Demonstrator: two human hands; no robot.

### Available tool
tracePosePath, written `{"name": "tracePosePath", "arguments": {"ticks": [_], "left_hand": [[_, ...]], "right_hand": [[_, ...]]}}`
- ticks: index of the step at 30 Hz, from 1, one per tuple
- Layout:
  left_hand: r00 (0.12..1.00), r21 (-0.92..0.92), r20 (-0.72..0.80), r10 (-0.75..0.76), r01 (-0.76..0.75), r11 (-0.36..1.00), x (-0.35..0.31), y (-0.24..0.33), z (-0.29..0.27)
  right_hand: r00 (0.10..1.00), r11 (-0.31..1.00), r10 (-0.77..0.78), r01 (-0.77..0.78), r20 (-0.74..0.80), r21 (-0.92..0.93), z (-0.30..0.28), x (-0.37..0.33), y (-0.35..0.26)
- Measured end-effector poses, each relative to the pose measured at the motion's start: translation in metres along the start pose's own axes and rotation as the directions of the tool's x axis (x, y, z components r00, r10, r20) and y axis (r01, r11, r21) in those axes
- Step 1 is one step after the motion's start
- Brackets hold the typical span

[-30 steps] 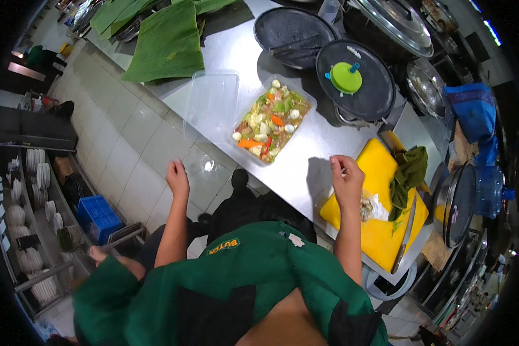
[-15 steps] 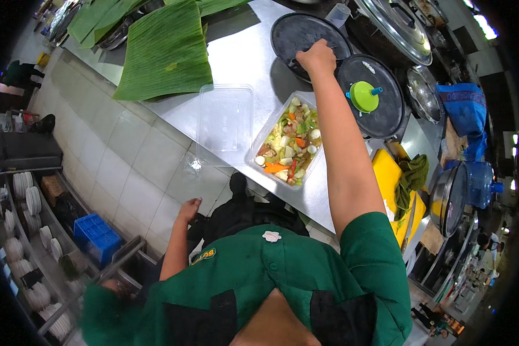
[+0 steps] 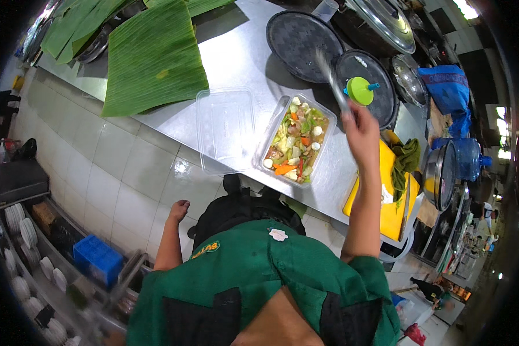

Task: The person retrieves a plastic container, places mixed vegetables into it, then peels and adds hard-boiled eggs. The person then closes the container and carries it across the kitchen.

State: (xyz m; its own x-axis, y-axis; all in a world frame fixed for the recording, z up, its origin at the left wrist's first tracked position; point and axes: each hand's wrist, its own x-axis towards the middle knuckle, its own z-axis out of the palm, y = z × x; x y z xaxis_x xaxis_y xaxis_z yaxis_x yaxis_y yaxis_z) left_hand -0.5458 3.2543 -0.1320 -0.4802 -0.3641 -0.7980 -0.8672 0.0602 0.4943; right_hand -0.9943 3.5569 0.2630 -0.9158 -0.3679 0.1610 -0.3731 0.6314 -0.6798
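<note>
Over the table, my right hand (image 3: 361,135) is closed round the handle of a long silver utensil (image 3: 333,82). Its far end is smeared by motion, so I cannot tell if it is a spoon or a fork. Left of that hand stands a clear plastic container (image 3: 332,128) filled with mixed vegetables (image 3: 294,138), carrot pieces and whole small eggs among them. A clear flat lid (image 3: 225,130) lies beside it, jutting over the table edge. My left hand (image 3: 180,210) hangs low by my side above the floor, fingers curled, with nothing seen in it.
Two black round trays (image 3: 299,41) lie beyond the container, a green-topped chopper (image 3: 360,90) on the right one. Banana leaves (image 3: 155,63) cover the far left. At right, a knife (image 3: 406,205) and a green cloth (image 3: 406,164) rest on a yellow cutting board (image 3: 360,196).
My right hand has drawn back from the far black tray toward me and right, now with the silver utensil in it. My left hand has curled more and shifted slightly left.
</note>
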Motion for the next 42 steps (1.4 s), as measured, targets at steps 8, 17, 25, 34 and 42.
{"name": "tracePosePath", "arguments": {"ticks": [8,17,25,34,42], "left_hand": [[0.997,0.161,-0.009,0.070,-0.068,0.985,0.019,-0.002,-0.016],[0.999,-0.052,0.018,-0.048,0.049,0.997,0.002,0.029,-0.009],[0.988,0.014,-0.076,0.133,-0.133,0.991,0.016,0.018,-0.008],[0.966,-0.197,-0.185,0.180,-0.216,0.956,0.000,0.107,-0.025],[0.842,-0.383,-0.448,0.301,-0.485,0.786,-0.063,0.245,-0.033]], "right_hand": [[0.999,0.969,0.023,-0.015,0.030,-0.248,0.026,-0.054,0.026],[0.995,0.958,-0.042,0.065,0.088,-0.280,0.021,-0.070,0.025],[0.993,0.910,0.115,-0.091,0.037,-0.405,-0.021,-0.095,0.031],[0.998,0.903,0.055,-0.038,0.026,-0.429,-0.025,-0.095,0.023],[0.955,0.912,0.242,-0.284,-0.169,-0.297,-0.033,-0.118,0.067]]}}
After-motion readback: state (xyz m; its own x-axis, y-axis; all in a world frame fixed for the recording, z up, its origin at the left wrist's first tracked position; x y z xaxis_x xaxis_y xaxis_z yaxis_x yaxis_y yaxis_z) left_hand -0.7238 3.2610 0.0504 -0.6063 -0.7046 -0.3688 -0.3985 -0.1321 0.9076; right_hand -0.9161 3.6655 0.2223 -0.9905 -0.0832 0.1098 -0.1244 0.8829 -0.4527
